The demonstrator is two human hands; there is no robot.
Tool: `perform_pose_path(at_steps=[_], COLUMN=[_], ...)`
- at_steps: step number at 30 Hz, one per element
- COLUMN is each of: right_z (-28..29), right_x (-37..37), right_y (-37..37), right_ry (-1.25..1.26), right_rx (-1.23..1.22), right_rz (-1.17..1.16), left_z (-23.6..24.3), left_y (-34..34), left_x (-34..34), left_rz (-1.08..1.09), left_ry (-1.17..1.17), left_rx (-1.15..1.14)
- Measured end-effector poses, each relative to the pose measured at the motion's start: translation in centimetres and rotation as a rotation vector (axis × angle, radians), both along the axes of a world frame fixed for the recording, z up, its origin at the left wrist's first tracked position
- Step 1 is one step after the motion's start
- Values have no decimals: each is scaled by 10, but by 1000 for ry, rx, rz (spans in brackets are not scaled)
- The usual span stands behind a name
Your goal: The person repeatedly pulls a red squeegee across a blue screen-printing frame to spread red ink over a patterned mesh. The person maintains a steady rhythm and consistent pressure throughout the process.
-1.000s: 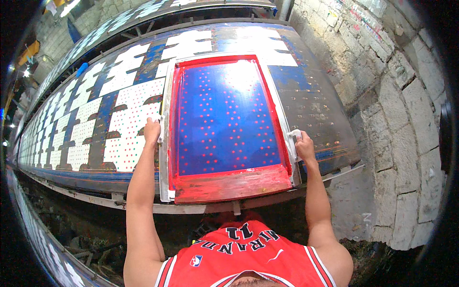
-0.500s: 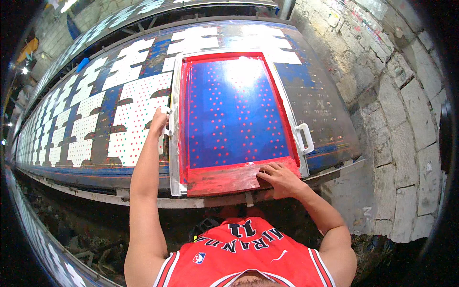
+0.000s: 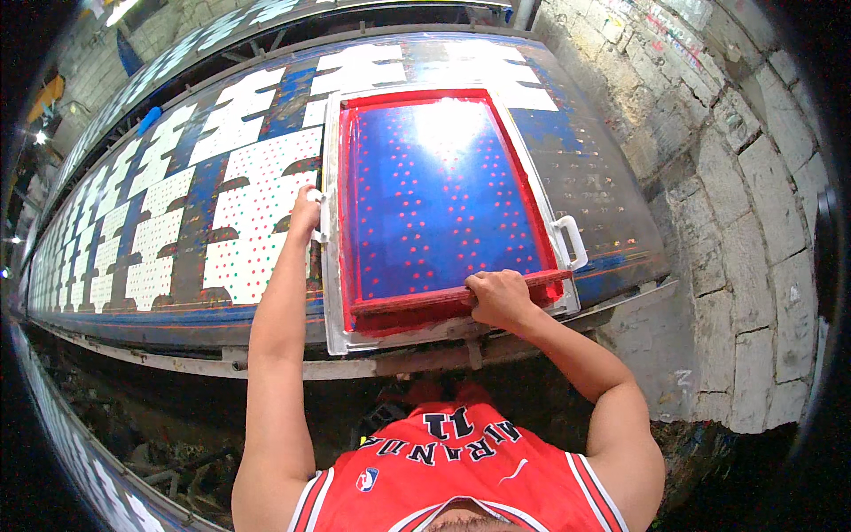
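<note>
A screen printing frame [image 3: 333,266] with a blue mesh [image 3: 434,213] dotted in red lies on the long table, its inner border smeared with red ink. My left hand [image 3: 307,213] is closed around the white handle on the frame's left side. In my right hand [image 3: 501,297] is a wide squeegee [image 3: 408,303], gripped by its top edge near the middle. It stands tilted up across the near end of the mesh, with red ink along it. A second white handle [image 3: 572,242], on the frame's right side, is untouched.
White cut-out sheets [image 3: 266,191] cover the table [image 3: 567,191] in rows to the left and behind, several with red and green dots. A small blue object [image 3: 151,119] sits at the far left edge. A stone block wall [image 3: 709,222] runs along the right.
My right hand has moved from resting on the squeegee to gripping it, and the squeegee has tipped from lying flat to standing up, slightly farther away. My left hand stays at the handle.
</note>
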State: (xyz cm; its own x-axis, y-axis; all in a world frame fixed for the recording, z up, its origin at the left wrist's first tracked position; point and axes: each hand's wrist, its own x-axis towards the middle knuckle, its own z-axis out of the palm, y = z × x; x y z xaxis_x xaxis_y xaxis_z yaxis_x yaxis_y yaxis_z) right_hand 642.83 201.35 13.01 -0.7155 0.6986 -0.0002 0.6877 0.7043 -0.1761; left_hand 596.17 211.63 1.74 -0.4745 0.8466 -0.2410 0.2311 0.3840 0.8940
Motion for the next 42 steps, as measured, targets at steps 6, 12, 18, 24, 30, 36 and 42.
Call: perform_pose_path(at_steps=[6, 12, 18, 24, 30, 36, 42], right_z=[14, 25, -3, -37, -51, -53, -56], right_x=[-16, -4, 11, 13, -17, -58, -105], right_y=[17, 5, -31, -17, 79, 206, 330], right_ry=[-158, -202, -24, 134, 117, 19, 1], right_rx=[-87, -99, 20, 194, 269, 206, 324], right_rz=[-94, -81, -60, 14, -14, -19, -36], left_z=[2, 4, -8, 1, 14, 19, 27], left_y=[-2, -4, 5, 3, -3, -8, -8], left_x=[4, 6, -1, 4, 12, 19, 26], left_rz=[23, 40, 31, 62, 101, 155, 182], left_ry=[92, 83, 67, -43, -13, 143, 108], left_rx=[25, 19, 33, -6, -45, -30, -46])
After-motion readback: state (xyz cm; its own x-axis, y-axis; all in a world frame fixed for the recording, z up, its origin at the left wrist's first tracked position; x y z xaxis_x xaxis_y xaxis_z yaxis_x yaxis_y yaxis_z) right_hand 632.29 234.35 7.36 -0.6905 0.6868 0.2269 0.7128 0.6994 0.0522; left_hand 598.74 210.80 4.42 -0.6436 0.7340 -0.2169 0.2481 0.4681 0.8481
